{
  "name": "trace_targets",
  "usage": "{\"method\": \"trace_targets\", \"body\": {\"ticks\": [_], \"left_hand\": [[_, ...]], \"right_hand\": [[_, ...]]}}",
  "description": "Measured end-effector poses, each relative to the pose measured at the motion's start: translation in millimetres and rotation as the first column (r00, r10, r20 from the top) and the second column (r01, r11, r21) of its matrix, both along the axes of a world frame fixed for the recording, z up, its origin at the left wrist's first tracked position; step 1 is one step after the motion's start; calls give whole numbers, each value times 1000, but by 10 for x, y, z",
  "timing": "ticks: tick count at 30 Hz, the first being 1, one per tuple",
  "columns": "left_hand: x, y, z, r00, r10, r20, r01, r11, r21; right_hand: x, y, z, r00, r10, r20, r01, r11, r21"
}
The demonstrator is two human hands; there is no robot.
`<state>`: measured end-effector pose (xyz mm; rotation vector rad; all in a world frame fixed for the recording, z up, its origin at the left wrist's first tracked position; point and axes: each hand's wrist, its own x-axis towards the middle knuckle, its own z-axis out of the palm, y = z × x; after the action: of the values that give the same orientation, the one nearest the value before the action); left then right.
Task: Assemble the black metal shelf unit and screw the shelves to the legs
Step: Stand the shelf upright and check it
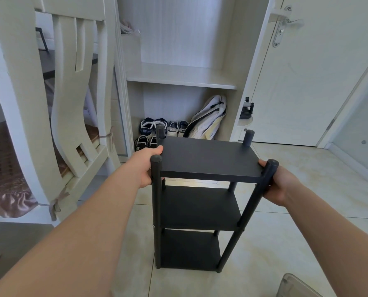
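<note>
A black shelf unit with three shelves and round legs stands upright on the tiled floor in front of me. My left hand grips the left edge of its top shelf, thumb on top beside the near left leg. At the right edge, my right hand grips the top shelf, its thumb on the shelf's upper face by the near right leg. The fingers of both hands are hidden under the shelf.
An open white cupboard with several shoes and a pale bag is straight behind the unit. A white bed frame stands at the left, a white door at the right. A clear container lies at the bottom right.
</note>
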<state>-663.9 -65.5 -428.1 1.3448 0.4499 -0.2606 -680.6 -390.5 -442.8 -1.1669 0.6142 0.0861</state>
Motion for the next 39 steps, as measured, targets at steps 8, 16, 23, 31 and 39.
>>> {"method": "trace_targets", "body": {"ticks": [8,16,23,31,39], "left_hand": [[14,0,13,1000,8,-20,-8,1000,8],[-14,-20,9,1000,9,-6,-10,1000,-21],[-19,-28,-15,999,22,-37,-23,1000,-16],[-2,-42,-24,998,36,-45,-37,999,-20],[12,-49,-40,997,50,-59,-52,998,-43]], "right_hand": [[-10,10,22,1000,10,6,-10,1000,-7],[-24,26,8,1000,15,27,-15,1000,1],[-39,23,24,999,18,37,-19,1000,15],[-38,19,31,1000,0,21,0,1000,7],[-33,19,40,1000,0,11,0,1000,-23]]}}
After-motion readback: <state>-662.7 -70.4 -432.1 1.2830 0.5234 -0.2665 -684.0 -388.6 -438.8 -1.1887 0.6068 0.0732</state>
